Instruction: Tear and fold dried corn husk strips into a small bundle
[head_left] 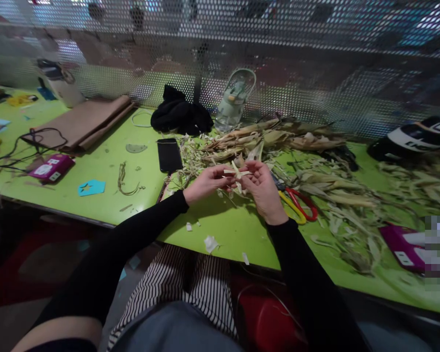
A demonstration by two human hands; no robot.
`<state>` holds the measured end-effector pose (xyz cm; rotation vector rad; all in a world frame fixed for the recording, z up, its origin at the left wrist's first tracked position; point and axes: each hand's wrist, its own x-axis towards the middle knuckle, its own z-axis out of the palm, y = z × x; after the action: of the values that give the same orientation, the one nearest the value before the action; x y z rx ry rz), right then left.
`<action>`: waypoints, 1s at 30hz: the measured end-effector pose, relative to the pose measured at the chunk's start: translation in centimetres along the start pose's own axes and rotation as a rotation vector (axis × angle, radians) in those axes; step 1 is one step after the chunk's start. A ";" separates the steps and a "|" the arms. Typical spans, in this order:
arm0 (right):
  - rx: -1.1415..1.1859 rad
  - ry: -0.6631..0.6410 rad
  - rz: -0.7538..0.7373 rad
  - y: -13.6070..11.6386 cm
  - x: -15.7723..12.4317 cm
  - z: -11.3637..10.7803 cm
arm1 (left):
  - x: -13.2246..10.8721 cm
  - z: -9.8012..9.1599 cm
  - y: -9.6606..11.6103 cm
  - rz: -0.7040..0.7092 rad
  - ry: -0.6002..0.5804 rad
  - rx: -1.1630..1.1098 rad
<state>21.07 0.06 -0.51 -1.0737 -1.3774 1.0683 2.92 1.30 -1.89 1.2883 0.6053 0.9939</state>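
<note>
My left hand (211, 182) and my right hand (261, 188) meet over the green table, both closed on a small piece of folded pale husk strips (237, 172). Its strips cross one another, with ends sticking out between my fingers. Behind my hands lies a heap of dried corn husks (238, 139), with shredded bits around it. Scissors with red and yellow handles (303, 205) rest just right of my right hand, their blades partly hidden by it. A black phone (169, 155) lies beyond my left hand.
On the green table (220, 227) are a clear green bottle (231, 105), black cloth (179, 115), brown paper (84, 122), a magenta box (52, 167), a blue tag (91, 187) and a black bottle (410, 138). More husks spread right. Perforated metal stands behind.
</note>
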 end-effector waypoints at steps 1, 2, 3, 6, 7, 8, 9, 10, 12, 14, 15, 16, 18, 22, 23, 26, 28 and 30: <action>-0.026 0.005 -0.002 0.0 0.0 0.0 | 0.1 -0.1 -0.1 0.003 0.014 -0.008; -0.052 0.002 -0.001 0.1 0.0 0.0 | 0.2 -0.2 -0.1 0.009 0.026 -0.008; -0.072 -0.010 0.001 0.1 0.0 0.0 | 0.3 -0.3 -0.2 0.019 0.039 -0.004; -0.100 -0.015 -0.044 0.1 -0.2 0.1 | 0.2 -0.4 -0.1 0.067 0.068 0.032; -0.115 -0.004 -0.080 0.1 -0.2 0.2 | 0.2 -0.3 -0.1 0.082 0.072 0.059; -0.135 0.007 -0.119 0.1 -0.3 0.2 | 0.1 -0.3 0.0 0.097 0.074 0.092; -0.158 0.014 -0.155 0.1 -0.3 0.2 | 0.0 -0.2 0.1 0.110 0.075 0.128; -0.180 0.019 -0.185 0.0 -0.4 0.2 | -0.1 -0.2 0.2 0.121 0.076 0.163; -0.211 0.018 -0.217 -0.1 -0.4 0.1 | -0.3 -0.1 0.4 0.138 0.085 0.220; -0.214 0.015 -0.215 -0.2 -0.5 0.1 | -0.4 0.0 0.5 0.145 0.092 0.263; -0.204 0.011 -0.200 -0.3 -0.5 0.0 | -0.5 0.1 0.6 0.145 0.093 0.281; -0.190 0.009 -0.177 -0.3 -0.6 0.0 | -0.5 0.1 0.6 0.144 0.090 0.301; -0.170 0.014 -0.130 -0.3 -0.7 0.0 | -0.6 0.2 0.5 0.148 0.081 0.356; -0.213 0.036 -0.130 -0.7 -0.9 0.2 | -0.7 0.4 0.7 0.198 0.088 0.497; -0.228 0.036 -0.149 -0.8 -0.9 0.2 | -0.8 0.4 0.8 0.208 0.083 0.528; -0.253 0.031 -0.216 -1.1 -1.1 0.3 | -1.0 0.7 1.2 0.194 0.036 0.594; -0.263 0.025 -0.233 -1.2 -1.2 0.3 | -1.2 0.9 1.5 0.152 0.000 0.589; -0.285 0.026 -0.240 -1.3 -1.3 0.4 | -1.3 1.1 1.6 0.134 -0.009 0.579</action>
<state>20.71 -1.50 0.47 -1.0868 -1.6248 0.6954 2.82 -0.44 -0.29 1.8603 0.8455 0.9539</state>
